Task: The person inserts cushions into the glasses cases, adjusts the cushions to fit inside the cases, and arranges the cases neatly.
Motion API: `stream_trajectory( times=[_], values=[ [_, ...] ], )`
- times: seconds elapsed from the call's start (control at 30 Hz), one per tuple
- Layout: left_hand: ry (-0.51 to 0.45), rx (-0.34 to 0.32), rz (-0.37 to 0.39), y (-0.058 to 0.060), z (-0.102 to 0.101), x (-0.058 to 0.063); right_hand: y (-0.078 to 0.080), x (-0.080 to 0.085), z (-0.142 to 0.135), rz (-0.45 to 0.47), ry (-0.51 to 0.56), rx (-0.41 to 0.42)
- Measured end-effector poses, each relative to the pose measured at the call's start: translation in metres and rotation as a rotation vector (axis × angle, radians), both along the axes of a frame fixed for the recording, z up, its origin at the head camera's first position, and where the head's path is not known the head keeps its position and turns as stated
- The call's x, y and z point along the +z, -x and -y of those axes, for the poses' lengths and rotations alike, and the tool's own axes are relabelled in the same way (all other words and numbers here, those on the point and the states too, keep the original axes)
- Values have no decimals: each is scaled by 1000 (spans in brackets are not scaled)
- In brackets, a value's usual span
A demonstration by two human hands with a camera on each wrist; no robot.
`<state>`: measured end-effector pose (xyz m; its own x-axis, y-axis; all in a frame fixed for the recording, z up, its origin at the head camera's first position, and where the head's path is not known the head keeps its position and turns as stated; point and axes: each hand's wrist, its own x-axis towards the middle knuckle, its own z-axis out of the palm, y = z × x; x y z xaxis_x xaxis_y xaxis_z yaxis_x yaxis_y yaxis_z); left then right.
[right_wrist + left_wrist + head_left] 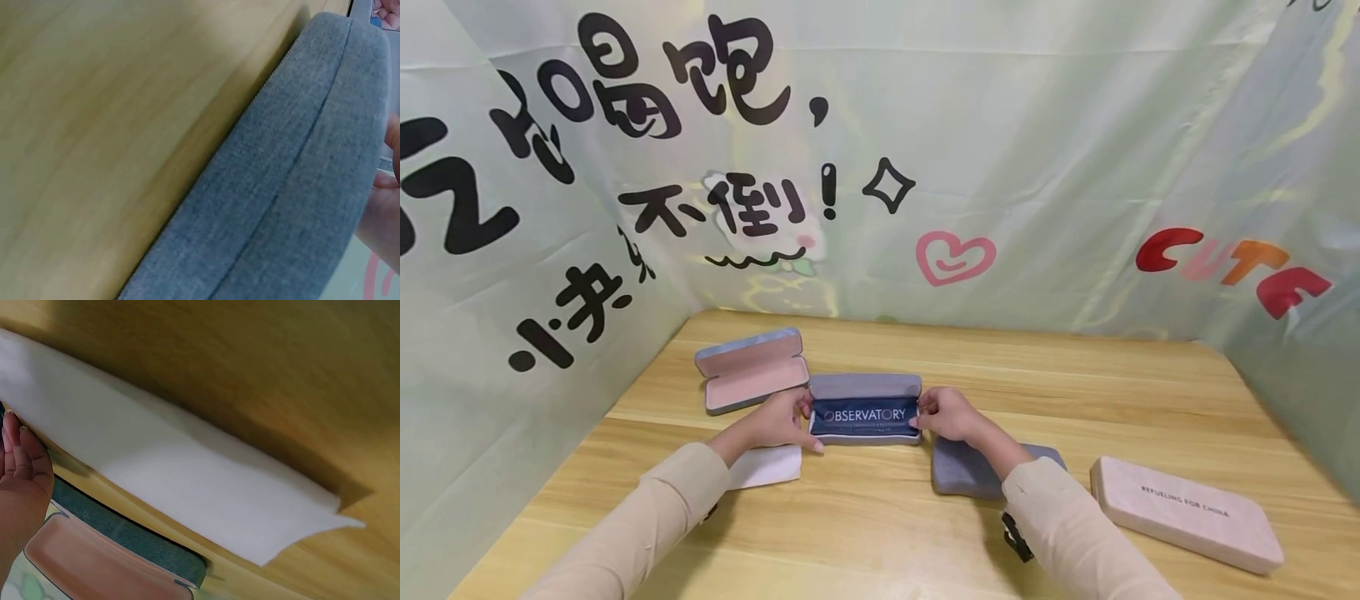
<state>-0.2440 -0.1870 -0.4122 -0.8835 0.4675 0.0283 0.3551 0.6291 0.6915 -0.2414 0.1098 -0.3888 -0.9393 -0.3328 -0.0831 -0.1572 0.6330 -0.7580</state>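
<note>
An eyeglass case [865,387] lies with its lid raised between both hands, in the head view. Inside it is a dark blue cleaning cloth [859,425] printed OBSERVATORY. My left hand [778,419] grips the case's left end, thumb at the front corner and fingers farther back. At the right end my right hand [953,414] holds the side wall, its thumb over the cloth's edge. Beneath the right forearm sits a closed grey-blue case [958,468], large in the right wrist view [281,169]. A folded white sheet [169,456] lies under the left wrist.
At the back left stands another open case [756,385] with pink lining. A closed pale pink case [1187,512], lettered REFUELING FOR CHINA, lies at the right. Printed fabric [1037,167] walls in the wooden table [865,533] at the back and sides.
</note>
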Motion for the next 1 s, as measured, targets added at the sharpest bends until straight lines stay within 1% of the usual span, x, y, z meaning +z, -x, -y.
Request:
stream_trajectory(
  times=[0.07, 0.17, 0.3, 0.37, 0.47, 0.57, 0.7, 0.8, 0.9, 1.0],
  values=[
    [-10, -6, 1, 0, 1, 0, 1, 0, -1, 16, 1, 12],
    [-26, -11, 6, 0, 2, 0, 3, 1, -2, 72, 24, 17],
    [-13, -7, 11, -2, 1, -1, 7, 3, -4, 180, 100, 3],
    [-1, -3, 9, -2, 1, -2, 9, 3, -4, 209, 135, -9],
    [-3, 1, 3, -2, 1, -5, 11, 4, -3, 218, 167, -17],
    [-33, 3, -1, -1, 1, -8, 12, 4, -2, 208, 199, -37],
    [-65, 3, -1, -1, 3, -11, 12, 3, 3, 219, 247, -60],
    [-72, 12, 0, -2, 4, -13, 14, 3, 7, 224, 257, -58],
    [-74, 20, -9, -2, 3, -15, 16, 3, 9, 219, 224, -63],
    [-68, 26, -17, -2, 2, -15, 19, 2, 11, 217, 206, -85]
  ],
)
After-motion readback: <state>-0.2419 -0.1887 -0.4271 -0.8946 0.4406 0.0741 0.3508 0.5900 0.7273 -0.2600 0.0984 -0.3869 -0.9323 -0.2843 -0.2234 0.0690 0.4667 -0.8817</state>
